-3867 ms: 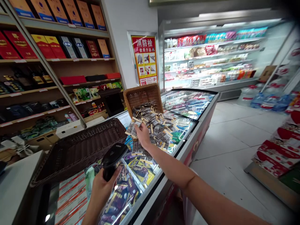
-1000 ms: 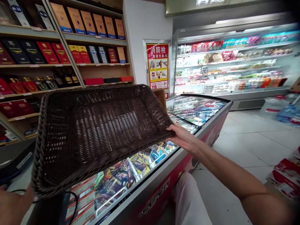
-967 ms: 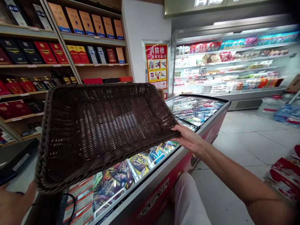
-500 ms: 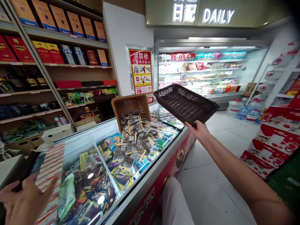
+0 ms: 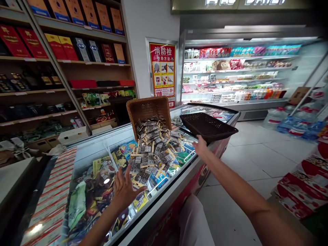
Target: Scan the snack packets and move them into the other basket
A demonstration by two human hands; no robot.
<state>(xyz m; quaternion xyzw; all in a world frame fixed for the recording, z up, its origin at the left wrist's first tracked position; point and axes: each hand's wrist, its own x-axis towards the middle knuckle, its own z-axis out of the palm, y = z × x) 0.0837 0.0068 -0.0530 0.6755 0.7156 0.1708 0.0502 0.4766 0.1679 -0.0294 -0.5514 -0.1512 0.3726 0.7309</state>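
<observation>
My left hand [image 5: 124,188] is open with spread fingers, above the glass-topped freezer and just in front of the packet pile. Many small clear packets [image 5: 153,147] with dark contents and tan edges spill from a tipped brown wicker basket [image 5: 150,106] onto the freezer lid. My right hand [image 5: 201,147] is at the near left edge of a dark woven tray [image 5: 210,127], its fingers apart and partly extended. The dark tray sits low over the far part of the freezer, its right end past the freezer's edge. Whether my fingertips still touch it is hard to make out.
Wrapped ice creams [image 5: 99,198] lie beneath the freezer glass. A red-and-white striped strip [image 5: 57,191] runs along its left side. Shelves of boxes [image 5: 84,51] stand at left, a lit chiller [image 5: 235,68] behind, water jugs [image 5: 275,118] and red cartons [image 5: 304,188] at right.
My right hand has lowered the dark tray to the freezer and shifted left along it. My left hand has moved right, from the lower left corner to the packet pile.
</observation>
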